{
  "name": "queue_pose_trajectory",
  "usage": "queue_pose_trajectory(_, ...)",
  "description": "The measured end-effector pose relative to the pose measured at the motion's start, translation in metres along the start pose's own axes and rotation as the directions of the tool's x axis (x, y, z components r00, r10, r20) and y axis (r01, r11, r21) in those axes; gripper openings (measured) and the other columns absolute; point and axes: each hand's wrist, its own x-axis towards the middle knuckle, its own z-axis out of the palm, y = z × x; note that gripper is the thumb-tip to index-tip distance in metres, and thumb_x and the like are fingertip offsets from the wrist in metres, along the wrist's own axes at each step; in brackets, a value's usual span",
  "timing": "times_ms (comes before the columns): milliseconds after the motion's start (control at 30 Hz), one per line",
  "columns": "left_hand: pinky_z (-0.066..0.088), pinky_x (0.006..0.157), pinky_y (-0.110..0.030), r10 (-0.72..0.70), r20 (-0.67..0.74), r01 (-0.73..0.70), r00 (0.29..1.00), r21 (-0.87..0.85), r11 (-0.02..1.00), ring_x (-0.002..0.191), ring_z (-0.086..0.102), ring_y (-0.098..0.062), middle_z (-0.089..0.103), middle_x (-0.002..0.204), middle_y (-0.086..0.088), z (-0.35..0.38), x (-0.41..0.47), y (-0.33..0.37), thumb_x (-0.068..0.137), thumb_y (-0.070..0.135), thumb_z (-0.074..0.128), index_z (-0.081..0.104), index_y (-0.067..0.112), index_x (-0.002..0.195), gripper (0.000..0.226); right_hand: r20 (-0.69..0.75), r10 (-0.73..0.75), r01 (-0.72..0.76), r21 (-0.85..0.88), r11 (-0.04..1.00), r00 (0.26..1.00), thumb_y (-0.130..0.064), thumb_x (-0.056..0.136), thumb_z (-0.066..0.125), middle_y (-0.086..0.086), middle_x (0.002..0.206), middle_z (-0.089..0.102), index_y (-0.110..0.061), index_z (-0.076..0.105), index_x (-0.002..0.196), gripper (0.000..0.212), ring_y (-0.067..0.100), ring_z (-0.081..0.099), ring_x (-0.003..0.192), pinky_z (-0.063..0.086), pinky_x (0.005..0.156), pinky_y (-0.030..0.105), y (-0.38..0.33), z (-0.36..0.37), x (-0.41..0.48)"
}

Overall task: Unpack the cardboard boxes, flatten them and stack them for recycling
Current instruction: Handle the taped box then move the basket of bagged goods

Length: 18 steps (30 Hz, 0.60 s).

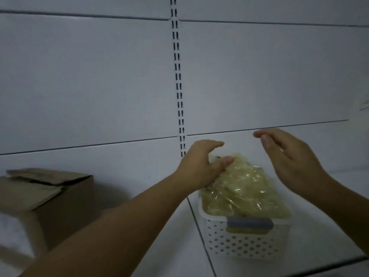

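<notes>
A brown cardboard box [60, 196] stands on the white shelf at the left, its top flaps loose and partly open. To its right a white perforated plastic basket [245, 238] holds yellowish packets in clear wrapping [237, 192], piled above the rim. My left hand [199, 164] rests on the left top of the packets, thumb pressed on the wrapping and fingers extended over them. My right hand [291, 156] hovers just above and to the right of the pile, fingers relaxed, holding nothing.
A white back panel with a slotted upright [178, 76] rises behind the shelf. The shelf surface [327, 200] extends right of the basket; its front edge runs along the lower right. A seam between shelf sections passes left of the basket.
</notes>
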Motion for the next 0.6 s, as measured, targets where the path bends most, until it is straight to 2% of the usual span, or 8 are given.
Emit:
queue_pose_trajectory(100,0.032,0.097,-0.021,0.040,-0.054,-0.042,0.998,-0.041,0.998,0.120,0.047,-0.010,0.057,0.129,0.002,-0.027,-0.007,0.012,0.094,0.041,0.045,0.055,0.019,0.126,0.040,-0.042,-0.102,0.101,-0.031,0.994,0.994,-0.028,0.093,0.047,-0.011,0.103,0.059,-0.021,0.063,0.108,0.023,0.001,0.051,0.086,0.033,0.070,-0.002,-0.040,-0.001,0.020)
queue_pose_trajectory(200,0.049,0.082,-0.027,0.036,-0.226,-0.066,0.974,-0.123,0.990,0.092,0.062,-0.011,0.069,0.099,0.003,-0.083,-0.021,0.021,0.092,0.018,0.050,0.062,0.023,0.099,0.015,-0.023,-0.166,0.165,-0.021,0.986,0.986,-0.033,0.089,0.052,-0.011,0.099,0.060,-0.027,0.063,0.099,0.017,0.003,0.053,0.054,0.037,0.059,0.016,-0.092,0.014,0.030)
queue_pose_trajectory(267,0.053,0.070,-0.031,0.013,-0.314,-0.063,0.949,-0.151,0.987,0.078,0.064,-0.014,0.067,0.079,0.009,-0.132,-0.039,0.015,0.082,0.009,0.047,0.052,0.031,0.082,0.023,0.052,-0.186,0.186,0.015,0.982,0.981,-0.038,0.085,0.052,-0.014,0.095,0.058,-0.031,0.062,0.096,0.016,0.001,0.055,0.052,0.037,0.057,0.020,-0.122,0.035,0.029)
queue_pose_trajectory(367,0.052,0.063,-0.034,-0.023,-0.354,0.025,0.935,0.000,1.000,0.069,0.062,-0.021,0.065,0.068,0.003,-0.198,-0.079,-0.017,0.072,0.009,0.044,0.050,0.027,0.071,0.019,0.255,-0.220,0.205,0.084,0.975,0.942,-0.043,0.081,0.052,-0.023,0.100,0.055,-0.037,0.059,0.103,0.023,0.002,0.058,0.078,0.036,0.067,0.012,-0.156,0.084,0.019)
queue_pose_trajectory(400,0.050,0.060,-0.035,-0.072,-0.354,0.102,0.932,0.067,0.992,0.065,0.060,-0.022,0.065,0.069,0.000,-0.214,-0.094,-0.035,0.073,0.008,0.045,0.051,0.026,0.069,0.019,0.330,-0.222,0.192,0.120,0.974,0.918,-0.041,0.082,0.055,-0.022,0.107,0.055,-0.036,0.059,0.109,0.028,0.004,0.056,0.090,0.038,0.073,0.012,-0.165,0.106,0.016)
queue_pose_trajectory(467,0.046,0.055,-0.030,-0.195,-0.335,0.278,0.922,0.222,0.935,0.058,0.055,-0.016,0.065,0.073,-0.001,-0.235,-0.129,-0.069,0.082,0.009,0.047,0.053,0.028,0.071,0.023,0.472,-0.186,0.091,0.217,0.972,0.862,-0.035,0.085,0.060,-0.010,0.126,0.054,-0.031,0.054,0.124,0.039,0.006,0.051,0.112,0.044,0.092,0.023,-0.180,0.152,0.009)
queue_pose_trajectory(533,0.049,0.062,-0.030,-0.246,-0.309,0.360,0.918,0.394,0.846,0.066,0.058,-0.011,0.064,0.079,0.006,-0.241,-0.166,-0.098,0.090,0.022,0.046,0.056,0.033,0.084,0.016,0.570,-0.136,-0.037,0.281,0.959,0.810,-0.030,0.087,0.062,-0.003,0.140,0.047,-0.028,0.044,0.136,0.053,0.010,0.044,0.126,0.038,0.105,0.030,-0.195,0.194,0.003)
queue_pose_trajectory(600,0.049,0.080,-0.032,-0.213,-0.250,0.303,0.945,0.418,0.856,0.087,0.060,-0.011,0.064,0.091,0.009,-0.239,-0.198,-0.116,0.093,0.028,0.044,0.061,0.032,0.099,0.018,0.630,-0.113,-0.117,0.312,0.943,0.768,-0.027,0.088,0.062,-0.003,0.144,0.042,-0.023,0.038,0.140,0.058,0.012,0.041,0.129,0.034,0.105,0.025,-0.207,0.227,0.001)
